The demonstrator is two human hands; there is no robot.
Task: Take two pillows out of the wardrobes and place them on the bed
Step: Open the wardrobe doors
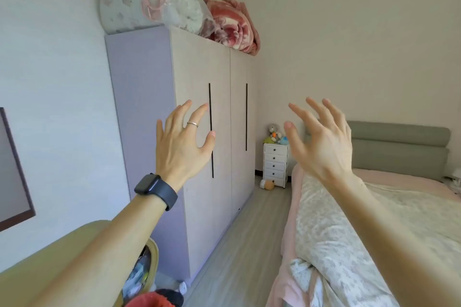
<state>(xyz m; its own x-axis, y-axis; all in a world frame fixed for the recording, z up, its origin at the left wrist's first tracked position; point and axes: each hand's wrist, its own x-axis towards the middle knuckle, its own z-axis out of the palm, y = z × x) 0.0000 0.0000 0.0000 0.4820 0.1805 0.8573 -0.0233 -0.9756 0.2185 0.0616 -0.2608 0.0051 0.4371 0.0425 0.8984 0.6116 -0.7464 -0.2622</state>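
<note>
A tall pale wardrobe (199, 70) with a lilac side panel stands on the left, its doors closed and each marked by a long black vertical handle (211, 129). My left hand (183, 139), with a ring and a dark watch, is raised in front of the nearer door, fingers spread, holding nothing. My right hand (321, 142) is raised at the same height, fingers apart and empty, over the bed's near side. The bed (374, 219) lies on the right with a floral cover and pink sheet. No pillow is visible.
Bagged bedding (147, 0) and a red floral blanket (232, 25) sit on top of the wardrobe. A white drawer unit (275, 164) with soft toys stands in the far corner. A wooden-floor aisle (252, 237) runs between wardrobe and bed. A basket (147, 269) sits at lower left.
</note>
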